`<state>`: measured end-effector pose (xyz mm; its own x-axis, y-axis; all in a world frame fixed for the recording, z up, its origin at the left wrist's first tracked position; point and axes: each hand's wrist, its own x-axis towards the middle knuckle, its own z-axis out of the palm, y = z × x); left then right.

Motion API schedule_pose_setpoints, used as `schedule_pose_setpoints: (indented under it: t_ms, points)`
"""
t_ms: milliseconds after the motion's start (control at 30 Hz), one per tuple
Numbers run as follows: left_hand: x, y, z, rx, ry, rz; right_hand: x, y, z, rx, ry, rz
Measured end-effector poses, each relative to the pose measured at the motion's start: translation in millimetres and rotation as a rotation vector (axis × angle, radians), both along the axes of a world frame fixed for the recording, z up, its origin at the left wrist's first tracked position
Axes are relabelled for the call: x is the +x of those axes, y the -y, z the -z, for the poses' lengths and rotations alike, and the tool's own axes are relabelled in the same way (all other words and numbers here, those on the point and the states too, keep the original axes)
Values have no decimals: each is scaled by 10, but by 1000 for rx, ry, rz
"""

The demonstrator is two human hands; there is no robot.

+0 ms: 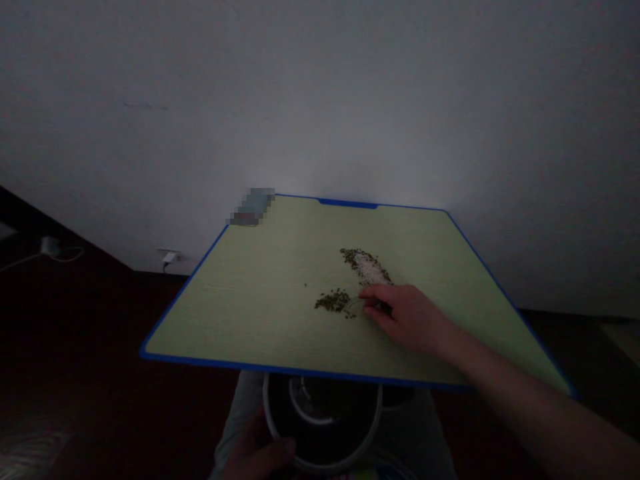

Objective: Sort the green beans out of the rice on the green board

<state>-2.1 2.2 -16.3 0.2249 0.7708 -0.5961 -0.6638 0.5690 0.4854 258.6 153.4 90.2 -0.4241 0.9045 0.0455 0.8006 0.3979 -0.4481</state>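
Note:
Over the table, my right hand is closed, thumb and fingers pinching a small curved, shiny tool; its exact kind is too dim to tell. The tool's tip touches a small heap of green beans. Just beyond my fingers lies a pile of pale grains with more green beans around its edges. Low in the picture, my left hand grips the side of a dark round bowl with a light rim. This bowl sits on my lap below the table's near edge, its inside mostly in shadow.
The light yellow-green tabletop has a blue edge and stands against a grey wall. A blurred-out flat object lies at its far left corner. A white plug with a cable is at the wall, left of the table.

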Motion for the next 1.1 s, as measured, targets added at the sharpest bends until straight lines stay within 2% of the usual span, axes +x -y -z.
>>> schedule_pose_setpoints:
  t_ms: [167, 400, 633, 867, 967, 1100]
  points:
    - [11, 3, -10, 7, 14, 5, -29, -11, -21, -41, -47, -96]
    - [22, 3, -28, -15, 6, -3, -155, 74, -56, -147, -84, -155]
    - [64, -8, -110, -35, 0, -24, -258, 272, -53, -301, -168, -173]
    - [63, -17, -76, -15, 6, -26, -224, 392, -42, -362, -252, -173]
    - [55, -18, -78, 11, 26, -14, -165, 381, -9, -328, -265, -111]
    - [34, -7, -68, 17, 37, 4, -87, 334, 30, -166, -188, -5]
